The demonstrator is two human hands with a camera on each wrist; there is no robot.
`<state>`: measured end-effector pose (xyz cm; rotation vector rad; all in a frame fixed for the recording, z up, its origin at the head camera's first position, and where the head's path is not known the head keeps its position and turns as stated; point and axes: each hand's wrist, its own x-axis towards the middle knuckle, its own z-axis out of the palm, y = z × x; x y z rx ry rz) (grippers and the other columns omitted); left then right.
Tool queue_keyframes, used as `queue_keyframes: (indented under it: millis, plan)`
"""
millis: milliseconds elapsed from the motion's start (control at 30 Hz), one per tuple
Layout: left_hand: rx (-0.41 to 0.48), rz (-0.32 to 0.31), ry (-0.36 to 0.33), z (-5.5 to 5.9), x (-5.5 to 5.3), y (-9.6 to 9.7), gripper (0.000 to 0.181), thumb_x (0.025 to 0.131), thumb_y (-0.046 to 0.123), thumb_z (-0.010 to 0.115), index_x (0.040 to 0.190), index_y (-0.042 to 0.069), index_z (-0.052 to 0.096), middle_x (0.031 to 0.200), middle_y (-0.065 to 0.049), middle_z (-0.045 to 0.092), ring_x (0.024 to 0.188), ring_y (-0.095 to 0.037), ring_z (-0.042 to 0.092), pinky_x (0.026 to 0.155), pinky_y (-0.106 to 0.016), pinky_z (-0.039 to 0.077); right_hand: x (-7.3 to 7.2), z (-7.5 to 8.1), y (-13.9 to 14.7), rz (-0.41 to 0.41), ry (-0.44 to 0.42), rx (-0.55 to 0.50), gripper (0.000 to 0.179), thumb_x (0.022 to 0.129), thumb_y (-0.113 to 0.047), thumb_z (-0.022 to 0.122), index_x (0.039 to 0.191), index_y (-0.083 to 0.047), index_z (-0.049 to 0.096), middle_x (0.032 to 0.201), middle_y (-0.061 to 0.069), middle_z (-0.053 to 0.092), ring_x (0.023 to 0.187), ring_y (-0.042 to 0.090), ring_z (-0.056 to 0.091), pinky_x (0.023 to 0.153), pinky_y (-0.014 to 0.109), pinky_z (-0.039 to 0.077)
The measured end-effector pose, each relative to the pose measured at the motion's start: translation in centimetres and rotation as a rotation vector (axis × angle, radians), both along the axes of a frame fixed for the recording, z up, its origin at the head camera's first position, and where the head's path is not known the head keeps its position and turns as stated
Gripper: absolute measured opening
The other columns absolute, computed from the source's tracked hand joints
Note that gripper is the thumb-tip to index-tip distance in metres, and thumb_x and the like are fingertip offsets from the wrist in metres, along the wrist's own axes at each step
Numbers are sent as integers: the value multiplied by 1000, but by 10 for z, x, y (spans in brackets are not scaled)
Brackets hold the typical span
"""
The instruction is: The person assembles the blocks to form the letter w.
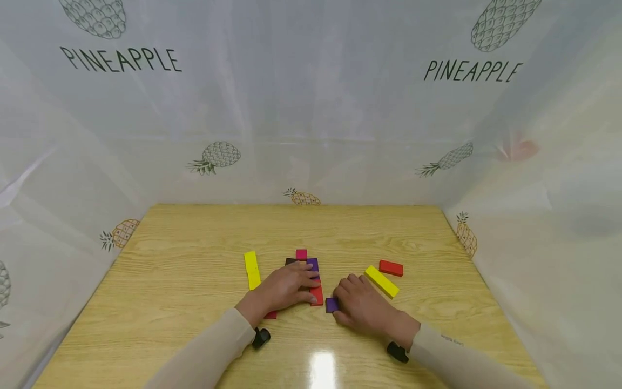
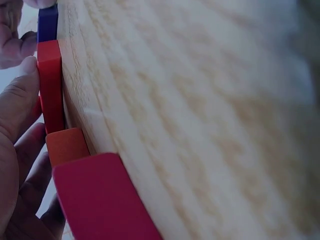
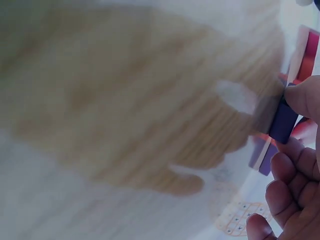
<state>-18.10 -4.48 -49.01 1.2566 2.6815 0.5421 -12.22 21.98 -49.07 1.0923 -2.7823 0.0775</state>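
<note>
My left hand [image 1: 286, 286] lies over a group of flat blocks, its fingers stretched across them. Its fingertips rest on a red block [image 1: 317, 296] and on a purple block [image 1: 313, 263] just beyond; the palm hides part of the group. In the left wrist view the thumb touches the red block, with an orange block [image 2: 67, 145] and a magenta block [image 2: 105, 200] nearer the camera. To the right, my right hand [image 1: 362, 305] pinches a small purple block [image 3: 283, 122] between thumb and finger, apart from the red block.
Beyond my left hand are a dark block [image 1: 290, 261] and a small magenta block [image 1: 301, 254]. Yellow blocks [image 1: 251, 270] stand in line on the left. Another yellow block [image 1: 382, 282] and a red block [image 1: 391, 268] lie right. A pineapple-print curtain [image 1: 311, 108] surrounds the wooden table [image 1: 194, 232].
</note>
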Motion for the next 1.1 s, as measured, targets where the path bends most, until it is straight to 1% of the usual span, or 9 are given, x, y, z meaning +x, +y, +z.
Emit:
queue_keyframes:
  millis: [167, 300, 900, 1100]
  plan:
    - [-5, 5, -1, 2, -1, 0, 49, 100, 48, 69, 140, 20, 71, 154, 1, 60, 153, -23, 44, 129, -46, 32, 2, 0, -1, 22, 4, 4, 29, 97, -45, 71, 110, -18, 68, 104, -5, 62, 94, 14, 48, 82, 32, 39]
    - [-11, 7, 4, 3, -1, 0, 49, 100, 48, 69, 140, 20, 71, 154, 2, 60, 153, -22, 45, 129, -45, 32, 2, -1, -2, 37, 1, 2, 28, 97, -45, 71, 110, -19, 68, 105, -6, 62, 95, 14, 48, 83, 32, 40]
    - [-13, 2, 11, 4, -2, 0, 48, 100, 47, 69, 140, 20, 71, 154, 1, 60, 153, -22, 45, 129, -45, 32, 0, 0, -2, 50, 0, 27, 31, 99, -46, 69, 113, -18, 67, 110, -5, 63, 99, 14, 50, 86, 33, 42]
    - [-4, 4, -4, 4, 1, 0, 48, 100, 46, 70, 141, 20, 71, 154, 1, 60, 152, -23, 45, 129, -46, 32, 2, 0, -3, 58, -16, 11, 31, 98, -45, 71, 113, -18, 68, 109, -5, 63, 97, 13, 50, 84, 32, 42]
